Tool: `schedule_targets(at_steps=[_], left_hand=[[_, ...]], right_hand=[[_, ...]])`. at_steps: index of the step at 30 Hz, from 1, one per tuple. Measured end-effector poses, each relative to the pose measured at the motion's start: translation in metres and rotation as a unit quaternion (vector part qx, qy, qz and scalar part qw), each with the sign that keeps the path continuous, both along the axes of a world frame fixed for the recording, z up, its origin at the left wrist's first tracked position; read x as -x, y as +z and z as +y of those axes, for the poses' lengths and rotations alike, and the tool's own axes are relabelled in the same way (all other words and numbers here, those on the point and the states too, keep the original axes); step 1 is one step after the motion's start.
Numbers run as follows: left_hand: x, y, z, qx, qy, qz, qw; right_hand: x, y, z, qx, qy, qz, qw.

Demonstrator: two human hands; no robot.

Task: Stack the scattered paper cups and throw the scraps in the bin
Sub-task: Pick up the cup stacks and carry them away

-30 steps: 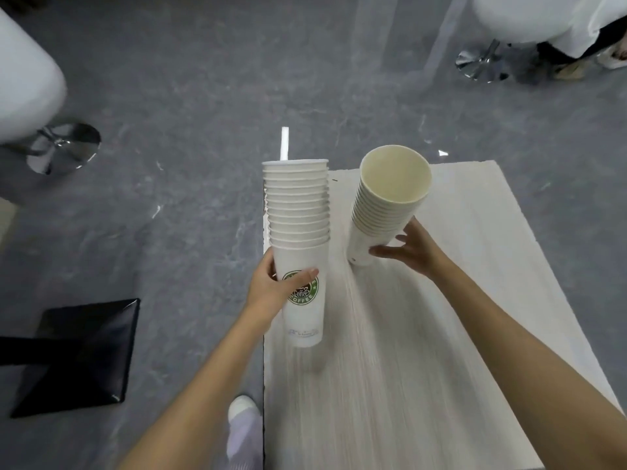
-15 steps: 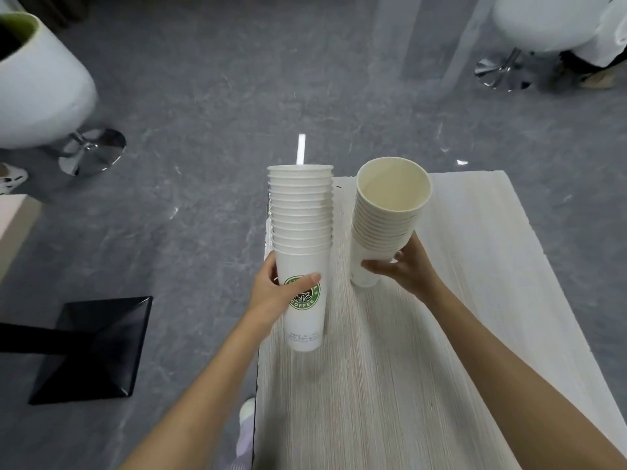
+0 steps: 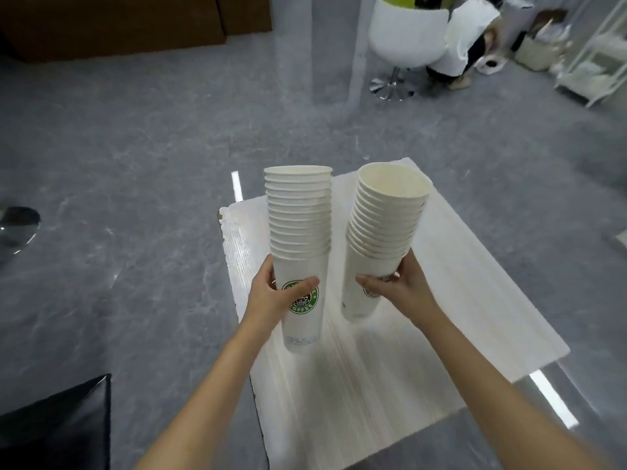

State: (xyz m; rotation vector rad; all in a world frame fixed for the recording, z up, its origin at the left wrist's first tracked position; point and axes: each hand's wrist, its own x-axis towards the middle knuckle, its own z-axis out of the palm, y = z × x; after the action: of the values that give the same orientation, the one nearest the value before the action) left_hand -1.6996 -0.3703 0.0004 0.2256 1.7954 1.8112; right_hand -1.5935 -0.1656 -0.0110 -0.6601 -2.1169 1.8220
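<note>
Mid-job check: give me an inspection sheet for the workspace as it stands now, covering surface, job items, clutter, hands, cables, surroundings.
Surface: pale wood-grain table, bare around the cups.
Job's things: left cup stack, upright, green logo on the bottom cup; right cup stack, tilted with its open mouth toward the camera. Whether either base touches the table cannot be told.
Clutter: no scraps and no loose cups seen.
Hands: left hand grips the left stack's bottom cup; right hand grips the right stack low down.
Cables: nothing seen.
Surroundings: grey floor; black bin-like object at lower left; white pedestal chair beyond.
</note>
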Motion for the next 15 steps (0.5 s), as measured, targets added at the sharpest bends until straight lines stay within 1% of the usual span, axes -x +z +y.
schedule_targets(at_steps=[6, 11, 15], left_hand=[[-0.039, 0.008, 0.0, -0.023, -0.109, 0.004, 0.994], [-0.083, 0.011, 0.017, -0.024, -0.21, 0.012, 0.977], [-0.129, 0.015, 0.043, -0.028, -0.297, 0.021, 0.954]], right_hand=[[-0.08, 0.02, -0.035, -0.001, -0.127, 0.012, 0.992], [-0.154, 0.031, -0.056, -0.016, -0.249, 0.011, 0.968], [-0.215, 0.036, -0.064, -0.003, -0.325, 0.015, 0.946]])
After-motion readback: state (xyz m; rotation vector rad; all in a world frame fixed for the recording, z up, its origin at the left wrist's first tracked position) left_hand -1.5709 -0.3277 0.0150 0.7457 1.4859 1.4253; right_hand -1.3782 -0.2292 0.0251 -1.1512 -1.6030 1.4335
